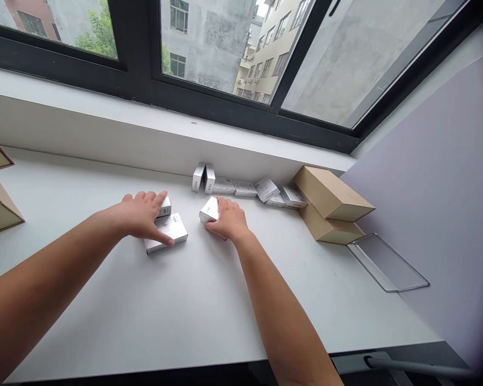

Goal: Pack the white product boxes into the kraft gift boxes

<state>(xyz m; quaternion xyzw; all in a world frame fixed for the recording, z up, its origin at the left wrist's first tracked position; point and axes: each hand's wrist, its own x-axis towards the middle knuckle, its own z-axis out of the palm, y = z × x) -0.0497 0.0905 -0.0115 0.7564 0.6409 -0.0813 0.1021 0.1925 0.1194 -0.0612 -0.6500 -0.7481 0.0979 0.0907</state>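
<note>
Two small silver-white boxes lie at my left hand (pixel 145 215): a front box (pixel 173 229) flat on the white table and another box (pixel 165 208) just behind it. The fingers of my left hand are spread over them, the thumb resting on the front box. My right hand (pixel 228 219) is closed around a silver-white box (pixel 210 209) at the table's middle, covering its right part. Behind my hands, similar boxes form a row along the wall, with two upright ones (pixel 210 179) leaning together at its left end and a tilted one (pixel 266 189) farther right.
Two stacked tan boxes (pixel 334 195) stand at the right end of the row, beside a wire-edged clear frame (pixel 388 262). More tan boxes (pixel 0 206) are at the far left. The white table (pixel 177 316) meets a low wall under the window.
</note>
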